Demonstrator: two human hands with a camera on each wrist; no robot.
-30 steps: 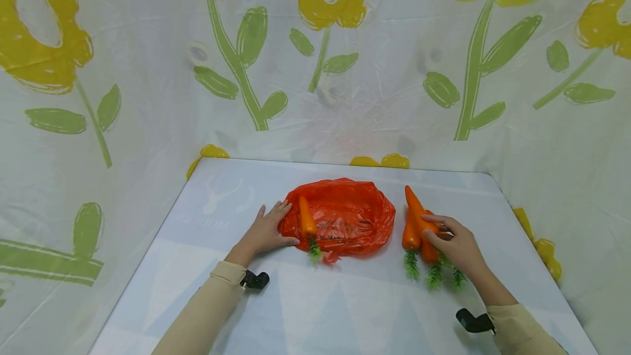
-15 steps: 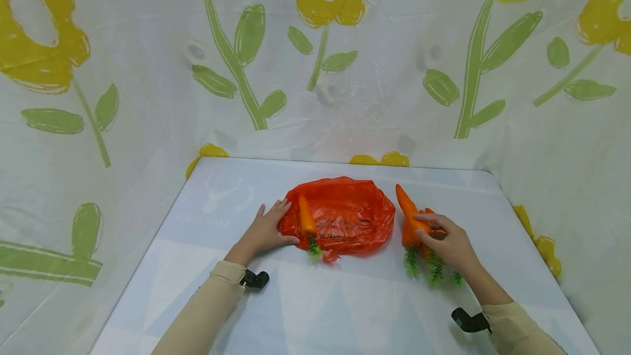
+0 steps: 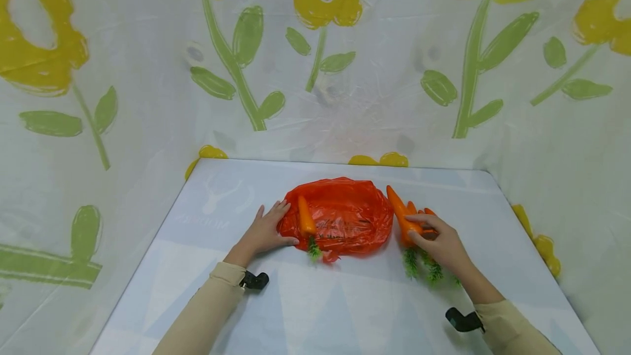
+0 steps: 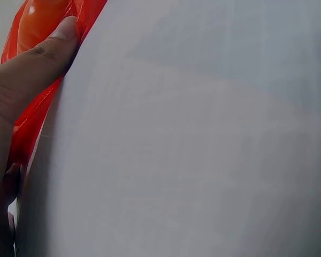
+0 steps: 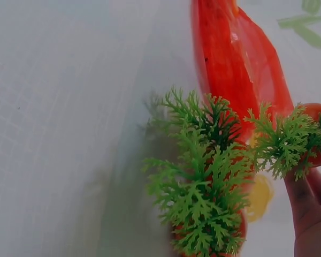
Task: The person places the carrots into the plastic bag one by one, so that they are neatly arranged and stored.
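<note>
My right hand pinches an orange carrot between thumb and fingers, its tip angled to the far left beside the bag's right edge. Leafy green tops of other carrots bunch below it, their bodies partly hidden by the hand. My left hand rests with fingers spread on the left edge of a red plastic bag, which lies opened out on the table. One carrot lies inside the bag at its left, green top over the near edge. In the left wrist view the thumb lies along the red plastic.
A white table with pale triangle patterns holds everything. Behind and beside it hang white sheets printed with yellow flowers and green leaves. Black wrist cameras sit at the cuffs of the beige sleeves.
My right hand has lifted its carrot off the pile and carried it left to the bag's right edge. My left hand stays in place on the bag.
</note>
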